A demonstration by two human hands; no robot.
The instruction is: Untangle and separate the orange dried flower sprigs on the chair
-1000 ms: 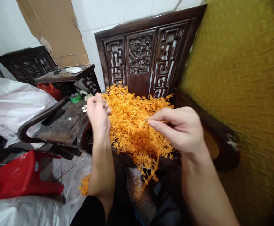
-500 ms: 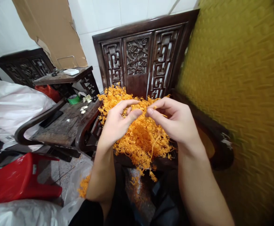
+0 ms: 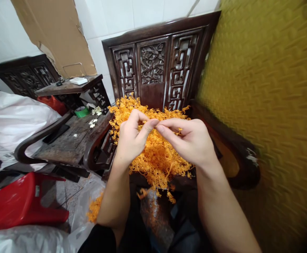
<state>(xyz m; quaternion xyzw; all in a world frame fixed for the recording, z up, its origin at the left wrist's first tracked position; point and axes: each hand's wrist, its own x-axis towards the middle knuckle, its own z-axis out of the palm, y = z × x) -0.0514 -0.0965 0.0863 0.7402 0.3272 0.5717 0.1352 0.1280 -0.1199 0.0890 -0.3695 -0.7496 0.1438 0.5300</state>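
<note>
The carved chair [image 3: 152, 92] in front of us bears a heap [image 3: 156, 151] of orange sprigs. Above the heap, the left hand [image 3: 132, 138] and right hand [image 3: 193, 140] now meet at the fingertips; a second ago the left was curled at the heap's left edge, and half a second ago a gap parted the two. Both hands thus appear to share one point of work. The right grip is pinched on a thin sprig [image 3: 179, 131], held over the heap; whether the left grip is clamped on it too, I cannot tell.
</note>
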